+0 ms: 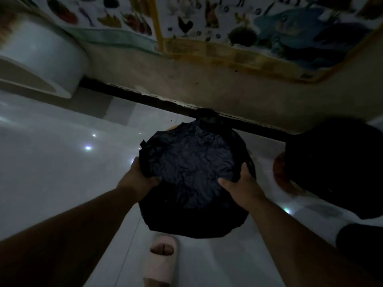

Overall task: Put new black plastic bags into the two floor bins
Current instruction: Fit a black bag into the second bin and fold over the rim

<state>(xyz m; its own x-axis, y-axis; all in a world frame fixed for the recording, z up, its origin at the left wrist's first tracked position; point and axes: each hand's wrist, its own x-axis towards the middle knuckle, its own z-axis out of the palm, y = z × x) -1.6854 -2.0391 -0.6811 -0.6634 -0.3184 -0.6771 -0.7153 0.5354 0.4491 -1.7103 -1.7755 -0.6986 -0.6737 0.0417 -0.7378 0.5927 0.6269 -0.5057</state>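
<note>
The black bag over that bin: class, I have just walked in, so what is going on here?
A person is lining a floor bin with a black plastic bag. The left hand and right hand each grip the bag at the near rim, left and right, with the plastic spread across the opening. A second bin, already dark with a bag, stands to the right on the white tiled floor. Animal posters hang on the wall behind.

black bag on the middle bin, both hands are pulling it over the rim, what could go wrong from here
The black bag looks stretched flat across the bin mouth; pulling harder with the left hand and right hand might tear it or slip it off the far rim.

The scene is dim and black on black, so a badly seated edge could be missed.

The slippered foot stands close to the bin; leaning in could nudge it.
</note>
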